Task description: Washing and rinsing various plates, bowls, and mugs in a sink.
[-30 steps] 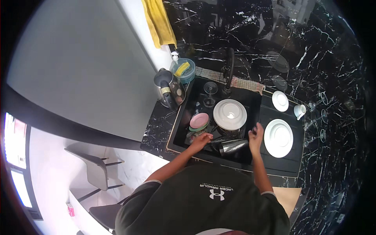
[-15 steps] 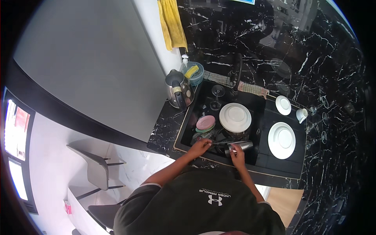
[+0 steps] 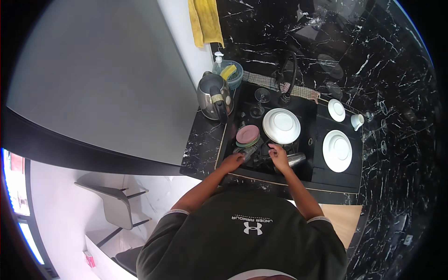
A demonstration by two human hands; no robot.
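Note:
In the black sink (image 3: 311, 121), my left hand (image 3: 233, 161) is at the front left, its fingers curled down at clear glassware (image 3: 247, 151); what it grips is unclear. My right hand (image 3: 279, 157) is raised just below the white plate stack (image 3: 282, 125), fingers bent and apart, beside a shiny steel cylinder (image 3: 295, 160). A pink saucer (image 3: 247, 133) sits on green ones at the left. Two stemmed glasses (image 3: 262, 95) lie toward the back, near the black tap (image 3: 292, 77).
The drainboard (image 3: 338, 182) holds two white plates (image 3: 337, 150) and a cup (image 3: 357, 120). A kettle (image 3: 209, 98), tub (image 3: 235, 77) with yellow sponge and soap pump stand left of the sink, beside a grey panel (image 3: 107, 84). A yellow cloth (image 3: 205, 23) hangs behind. A chair (image 3: 114, 207) is at lower left.
Since half a second ago, my left hand has moved up and left toward the glassware. My right hand has risen off the steel cylinder toward the plate stack.

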